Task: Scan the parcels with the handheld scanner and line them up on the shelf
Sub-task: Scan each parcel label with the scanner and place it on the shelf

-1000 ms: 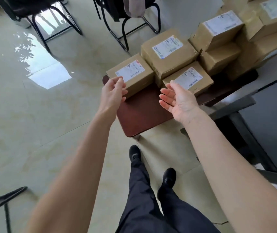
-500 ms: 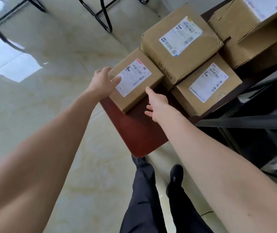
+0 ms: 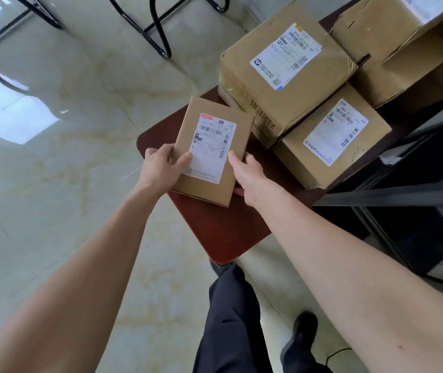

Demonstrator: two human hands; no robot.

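A small cardboard parcel [image 3: 236,122] with a white barcode label is tilted up off the dark red table [image 3: 223,230]. My left hand [image 3: 161,168] grips its near left edge, thumb lying on the label. My right hand [image 3: 247,170] grips its near right edge, thumb on top. A larger taped parcel [image 3: 282,74] and a mid-sized parcel [image 3: 333,138] lie just behind and to the right on the same table. No handheld scanner is in view.
More cardboard boxes [image 3: 403,44] are stacked at the top right. A dark metal shelf frame [image 3: 403,195] stands to the right of the table. Black chair legs [image 3: 158,30] stand on the glossy tiled floor at the top left. My legs and shoes show below.
Both hands closed on the small parcel, turned it and pulled it nearer along the table, lifting its front. The camera has leaned in closer over the table.
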